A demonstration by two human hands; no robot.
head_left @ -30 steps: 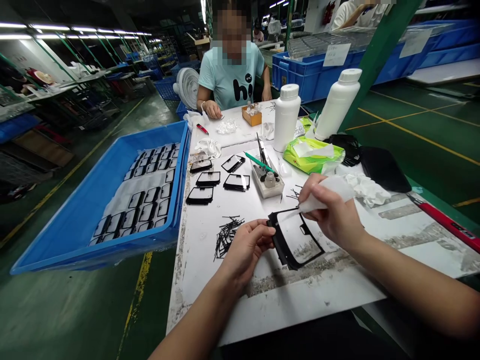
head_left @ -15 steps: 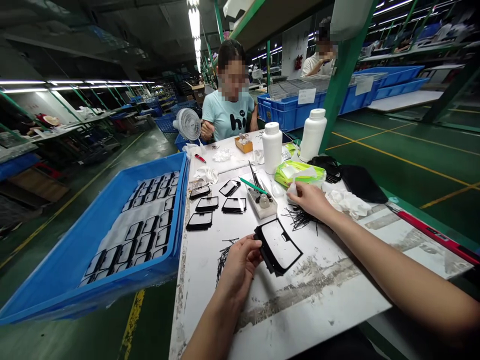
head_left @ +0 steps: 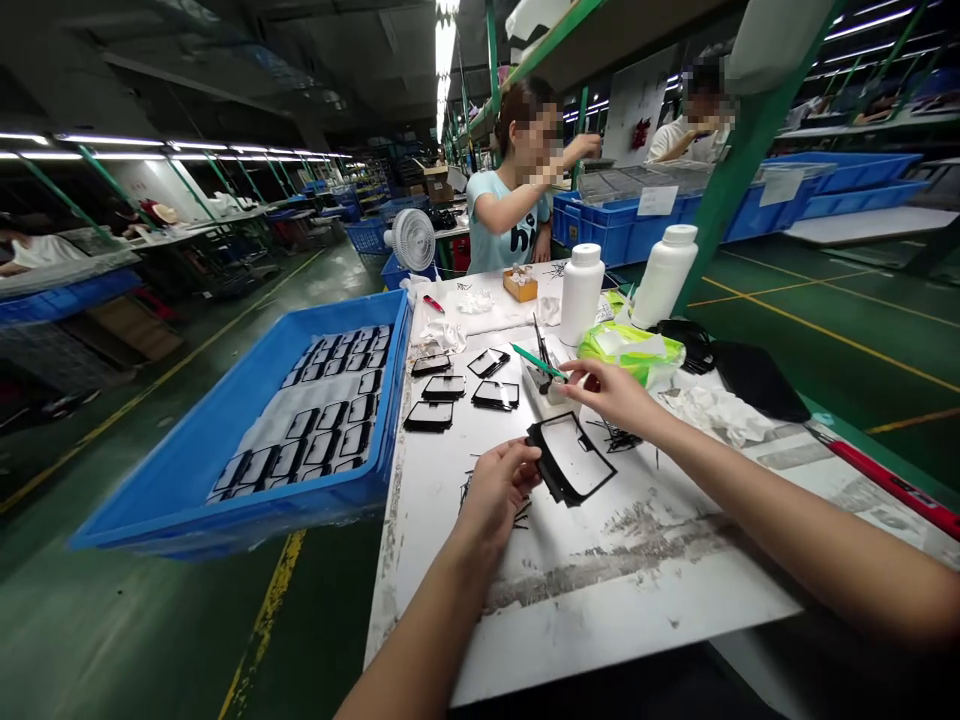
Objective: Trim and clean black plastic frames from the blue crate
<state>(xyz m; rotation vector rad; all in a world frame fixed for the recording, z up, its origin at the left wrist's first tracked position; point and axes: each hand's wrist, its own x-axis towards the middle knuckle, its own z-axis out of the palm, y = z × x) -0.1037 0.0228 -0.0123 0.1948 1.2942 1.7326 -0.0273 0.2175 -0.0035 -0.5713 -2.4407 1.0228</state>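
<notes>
1. So, our L hand [head_left: 501,485] has thumb & fingertips closed on the black frame [head_left: 551,470], pinching its L border; we see no gap there.
2. Frame, w/ clear pane, sits tilted just R of those fingers, over the mid part of the worktop [head_left: 592,640], btwn the near edge & the white holder [head_left: 531,384].
3. Our R hand [head_left: 619,395] is palm-down, fingers bent, thumb & forefinger tips a bit apart at the small bottle [head_left: 556,392] in that holder. Can't tell if we're touching or gripping it.
4. Rel. to R fingers, frame lies nearer the worktop's near edge, apart from them.
5. Green-handled tool [head_left: 534,358] lies across the holder, just beside our R fingertips.
6. Black pins [head_left: 521,515] lie partly hidden by our L hand; more pins [head_left: 621,436] below R hand.
7. Nr the worktop's L edge we've got more black frames [head_left: 429,415] in small stacks; blue bin [head_left: 247,500] w/ rows of similar pcs stands just outside that edge.
8. Toward the R edge: white bottles [head_left: 582,295], green packet [head_left: 634,350], crumpled wipes [head_left: 712,412], black pouch [head_left: 761,380]; red tool [head_left: 889,482] lies along that edge.
9. At the far edge, a co-worker in lt-blue tee [head_left: 487,235] has one arm raised.
</notes>
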